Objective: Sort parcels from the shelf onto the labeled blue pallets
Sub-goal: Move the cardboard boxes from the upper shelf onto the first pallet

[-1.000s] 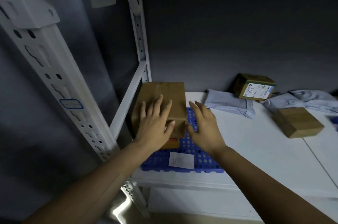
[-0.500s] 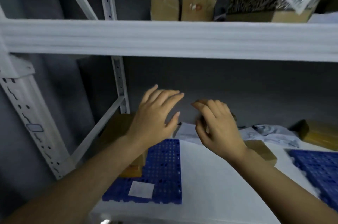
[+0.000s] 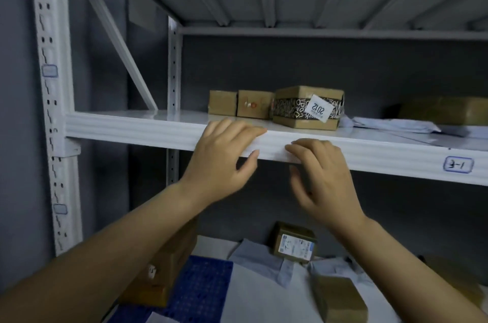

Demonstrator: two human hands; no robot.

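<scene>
Fronting shelf edge, left hand, right hand

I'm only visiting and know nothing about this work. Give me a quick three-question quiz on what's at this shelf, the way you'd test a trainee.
1. True or false: the left hand is holding a parcel.
2. The white tag on the taped box reads: A) 2012 B) 4407 C) 1024
3. How many plain boxes stand to the left of that taped box on the upper shelf?

Key: 1 false; 2 A; 3 two.
</scene>
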